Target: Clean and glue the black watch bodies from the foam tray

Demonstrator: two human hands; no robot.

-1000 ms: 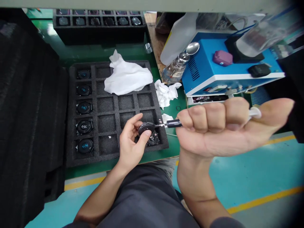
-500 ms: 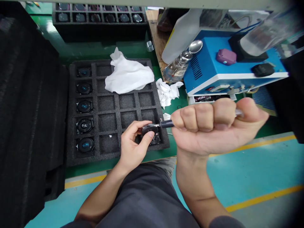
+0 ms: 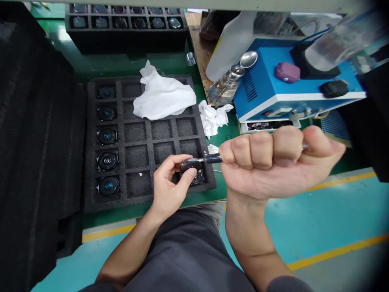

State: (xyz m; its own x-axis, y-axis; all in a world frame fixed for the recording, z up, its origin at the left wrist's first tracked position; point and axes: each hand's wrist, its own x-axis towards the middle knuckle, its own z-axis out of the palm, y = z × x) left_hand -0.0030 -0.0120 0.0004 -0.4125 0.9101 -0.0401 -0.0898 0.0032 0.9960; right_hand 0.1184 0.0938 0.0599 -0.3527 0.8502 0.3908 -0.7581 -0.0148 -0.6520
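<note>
Between thumb and fingers, my left hand (image 3: pixel 172 184) pinches a round black watch body (image 3: pixel 189 164) on edge over the right front of a black foam tray (image 3: pixel 152 172). My right hand (image 3: pixel 273 162) is wrapped in a fist round a dark-shafted tool (image 3: pixel 212 158), whose thin metal tip meets the side of that watch body. Another round dark watch part (image 3: pixel 198 177) lies in the tray pocket just below, partly covered by my left thumb. Several watch bodies (image 3: pixel 108 185) fill the tray's left column.
A white cloth (image 3: pixel 165 95) covers the tray's back pockets. Crumpled wipes (image 3: pixel 214 117) lie to its right, near a glass bottle (image 3: pixel 225 89) and a blue machine (image 3: pixel 261 73). Another filled foam tray (image 3: pixel 127 40) stands behind. Black foam stacks (image 3: pixel 39 134) rise at the left.
The whole view has shifted very slightly. Both hands keep their holds, and the tool tip stays at the side of the watch body.
</note>
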